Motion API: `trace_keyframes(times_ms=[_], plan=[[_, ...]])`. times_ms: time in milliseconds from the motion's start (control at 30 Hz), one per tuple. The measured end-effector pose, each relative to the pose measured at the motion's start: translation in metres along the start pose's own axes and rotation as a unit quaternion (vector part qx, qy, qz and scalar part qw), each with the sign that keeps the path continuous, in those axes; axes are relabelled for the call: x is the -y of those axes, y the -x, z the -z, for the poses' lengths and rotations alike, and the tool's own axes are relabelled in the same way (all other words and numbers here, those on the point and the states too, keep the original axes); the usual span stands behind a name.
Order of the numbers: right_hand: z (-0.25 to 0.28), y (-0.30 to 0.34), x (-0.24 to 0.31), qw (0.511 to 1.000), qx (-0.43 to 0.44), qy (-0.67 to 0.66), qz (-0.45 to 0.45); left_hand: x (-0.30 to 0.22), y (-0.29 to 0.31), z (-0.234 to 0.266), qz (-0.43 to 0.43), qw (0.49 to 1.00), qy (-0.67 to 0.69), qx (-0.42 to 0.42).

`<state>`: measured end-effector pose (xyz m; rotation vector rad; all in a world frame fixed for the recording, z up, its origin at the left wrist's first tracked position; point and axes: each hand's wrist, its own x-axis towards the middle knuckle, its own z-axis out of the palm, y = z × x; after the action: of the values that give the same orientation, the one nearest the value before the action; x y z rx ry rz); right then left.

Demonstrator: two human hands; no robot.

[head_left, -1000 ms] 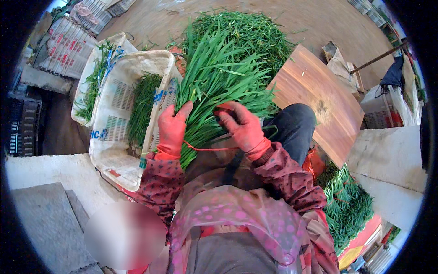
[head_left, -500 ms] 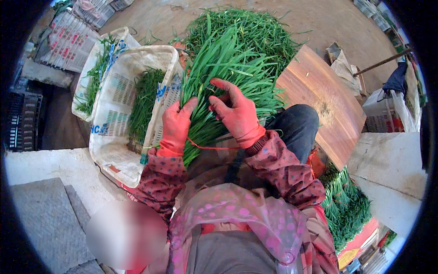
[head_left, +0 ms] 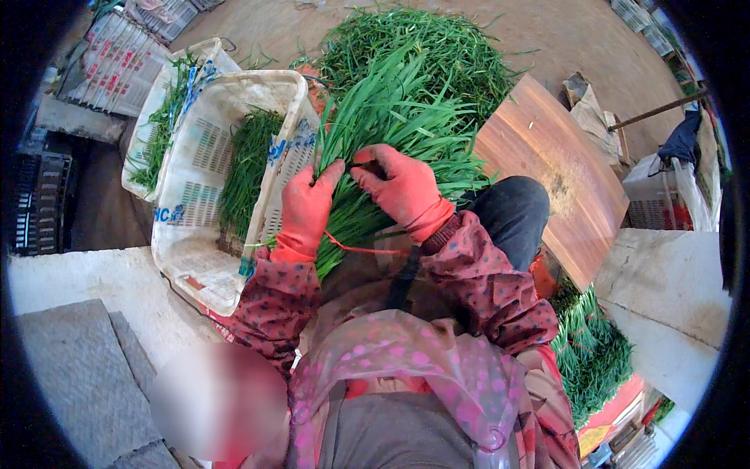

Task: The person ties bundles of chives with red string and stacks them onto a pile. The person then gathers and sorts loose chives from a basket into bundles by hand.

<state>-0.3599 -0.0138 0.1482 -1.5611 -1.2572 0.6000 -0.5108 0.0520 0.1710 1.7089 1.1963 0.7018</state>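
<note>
A: Dirt floor [head_left: 258,23] everywhere, and that white basket [head_left: 205,195] has green stalks lying inside.

B: Yep. Left hand [head_left: 306,205] and right hand [head_left: 397,184], both red-gloved, are clamped round the chive bunch [head_left: 391,117] on the lap, beside the basket.

white printed sack [head_left: 187,258] lining left basket, red-lettered white crate [head_left: 117,66] top left
</note>
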Motion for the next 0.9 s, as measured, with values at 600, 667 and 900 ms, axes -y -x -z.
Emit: trace_keyframes(times_ms=[600, 667, 900], plan=[[0.115, -0.033, -0.042, 0.95, -0.221, 0.191, 0.112, 0.025, -0.008, 0.02, -0.017, 0.997, -0.052, -0.045], [0.076, -0.028, -0.004, 0.962, -0.129, 0.233, 0.062, 0.025, -0.007, 0.023, -0.002, 0.995, -0.09, -0.04], [0.034, -0.077, -0.051, 0.928, 0.045, 0.362, -0.078, 0.016, 0.001, 0.022, -0.038, 0.992, -0.122, -0.009]])
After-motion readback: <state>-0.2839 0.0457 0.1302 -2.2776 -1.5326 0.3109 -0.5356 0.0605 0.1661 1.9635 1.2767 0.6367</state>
